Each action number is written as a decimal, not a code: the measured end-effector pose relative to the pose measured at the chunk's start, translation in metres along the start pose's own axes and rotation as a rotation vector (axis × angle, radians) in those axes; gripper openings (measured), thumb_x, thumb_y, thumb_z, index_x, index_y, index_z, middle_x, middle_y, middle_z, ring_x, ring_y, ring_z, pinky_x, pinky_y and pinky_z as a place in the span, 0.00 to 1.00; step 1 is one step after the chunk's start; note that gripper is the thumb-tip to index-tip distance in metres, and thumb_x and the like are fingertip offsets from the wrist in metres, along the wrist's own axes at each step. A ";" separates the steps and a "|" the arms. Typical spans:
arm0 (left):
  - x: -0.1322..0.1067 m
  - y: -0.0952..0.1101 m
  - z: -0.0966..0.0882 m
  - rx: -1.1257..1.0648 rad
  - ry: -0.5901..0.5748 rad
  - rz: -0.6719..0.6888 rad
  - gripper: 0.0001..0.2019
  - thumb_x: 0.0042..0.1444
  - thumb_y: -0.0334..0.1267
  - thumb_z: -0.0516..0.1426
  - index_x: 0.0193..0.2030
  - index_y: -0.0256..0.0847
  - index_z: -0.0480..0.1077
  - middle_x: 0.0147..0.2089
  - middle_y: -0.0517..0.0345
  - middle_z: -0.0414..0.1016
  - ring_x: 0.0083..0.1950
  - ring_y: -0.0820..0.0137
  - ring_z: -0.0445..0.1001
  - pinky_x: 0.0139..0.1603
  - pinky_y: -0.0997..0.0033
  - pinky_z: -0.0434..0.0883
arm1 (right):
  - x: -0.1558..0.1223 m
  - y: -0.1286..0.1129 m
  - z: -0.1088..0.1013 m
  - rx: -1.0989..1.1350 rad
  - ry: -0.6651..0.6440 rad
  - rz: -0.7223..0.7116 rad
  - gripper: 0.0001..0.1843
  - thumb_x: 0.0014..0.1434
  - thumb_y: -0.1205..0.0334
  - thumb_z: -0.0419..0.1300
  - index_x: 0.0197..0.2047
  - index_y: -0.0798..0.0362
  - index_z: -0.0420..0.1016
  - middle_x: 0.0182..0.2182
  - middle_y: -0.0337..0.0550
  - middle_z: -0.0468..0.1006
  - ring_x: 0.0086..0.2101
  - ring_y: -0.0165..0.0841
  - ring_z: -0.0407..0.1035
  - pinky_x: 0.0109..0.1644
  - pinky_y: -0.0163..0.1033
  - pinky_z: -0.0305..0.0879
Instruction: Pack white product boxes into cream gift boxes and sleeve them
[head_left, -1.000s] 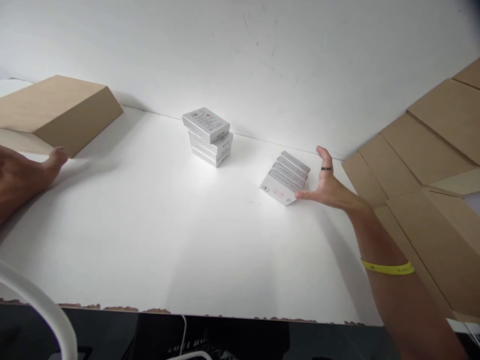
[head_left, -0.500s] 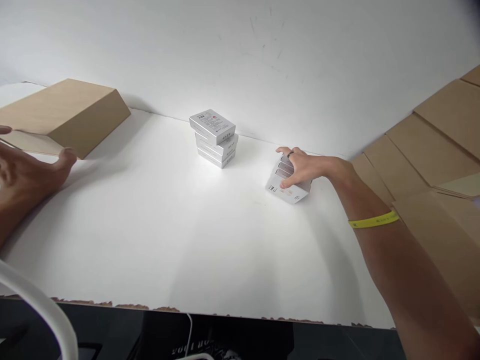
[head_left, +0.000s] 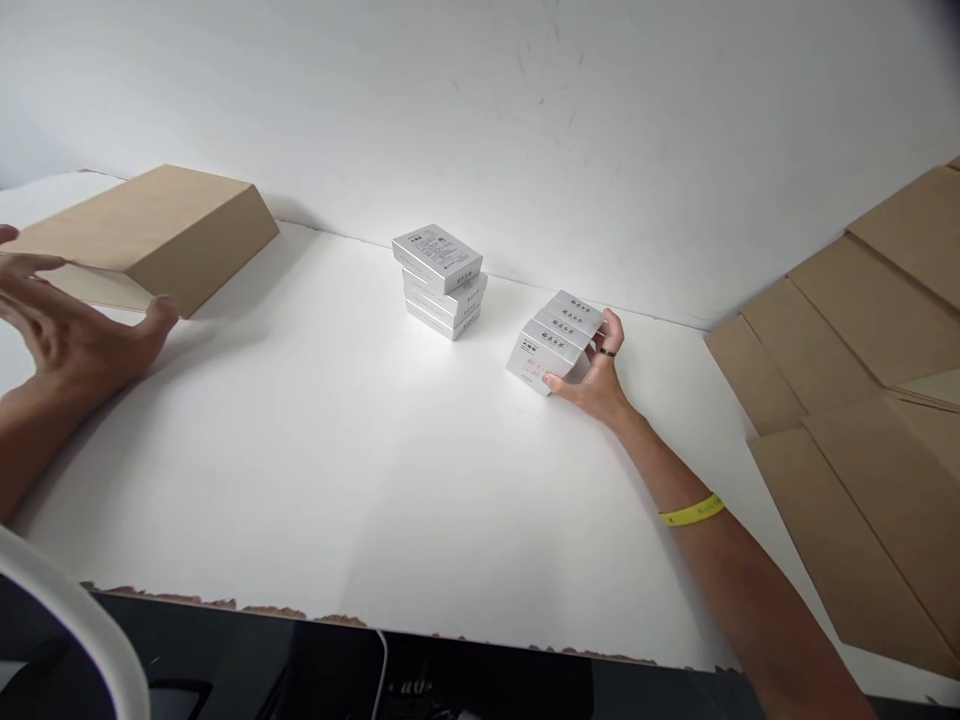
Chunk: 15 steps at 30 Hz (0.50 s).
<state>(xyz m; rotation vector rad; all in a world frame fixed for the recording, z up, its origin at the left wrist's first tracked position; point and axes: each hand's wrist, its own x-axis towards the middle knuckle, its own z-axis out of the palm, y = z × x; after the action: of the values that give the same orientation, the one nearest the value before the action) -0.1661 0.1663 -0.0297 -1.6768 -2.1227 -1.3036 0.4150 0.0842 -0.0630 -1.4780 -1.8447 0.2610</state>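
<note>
My right hand (head_left: 601,382) is closed around a row of several small silver-white boxes (head_left: 556,335), thumb on the near side and fingers round the right end. Pressed side by side, they stand on edge, tilted, with their printed narrow sides showing. Just left of them is an uneven stack of similar boxes (head_left: 442,275), the top one turned askew. My left hand (head_left: 94,335) is at the far left with fingers and thumb spread, holding nothing. It is in front of a brown cardboard box (head_left: 172,225) with an open flap; whether it touches the flap I cannot tell.
Flat brown cardboard sheets (head_left: 847,420) overlap along the right side. A white wall (head_left: 360,110) closes off the back of the white table (head_left: 360,430). The table's front edge is chipped. A curved white tube (head_left: 82,625) crosses the lower left corner.
My right hand has gone from above the row of boxes to their right side, and the row has turned so its printed narrow sides show. My left hand stays spread by the cardboard box.
</note>
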 end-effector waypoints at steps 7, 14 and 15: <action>-0.006 -0.004 -0.004 -0.019 0.095 0.081 0.37 0.32 0.34 0.63 0.45 0.47 0.43 0.67 0.30 0.50 0.74 0.49 0.52 0.73 0.43 0.52 | 0.050 -0.002 -0.007 -0.321 0.034 -0.124 0.64 0.53 0.51 0.68 0.75 0.48 0.24 0.69 0.65 0.38 0.73 0.57 0.39 0.72 0.73 0.50; -0.010 -0.002 -0.008 0.024 0.094 0.131 0.35 0.37 0.34 0.64 0.46 0.45 0.45 0.68 0.28 0.52 0.74 0.49 0.52 0.69 0.41 0.51 | 0.100 -0.006 0.010 -0.605 -0.147 -0.245 0.46 0.58 0.63 0.64 0.74 0.44 0.47 0.72 0.59 0.46 0.75 0.61 0.38 0.74 0.79 0.24; -0.010 0.001 -0.009 0.018 0.078 0.118 0.35 0.36 0.34 0.64 0.47 0.44 0.45 0.68 0.27 0.51 0.74 0.49 0.50 0.70 0.40 0.50 | 0.102 -0.008 0.014 -0.628 -0.152 -0.249 0.46 0.59 0.62 0.64 0.75 0.44 0.46 0.73 0.59 0.45 0.75 0.61 0.36 0.74 0.80 0.23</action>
<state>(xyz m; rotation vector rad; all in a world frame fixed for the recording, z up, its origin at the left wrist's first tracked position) -0.1650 0.1522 -0.0294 -1.6876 -1.9549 -1.2895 0.3937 0.1778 -0.0259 -1.6302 -2.3420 -0.3723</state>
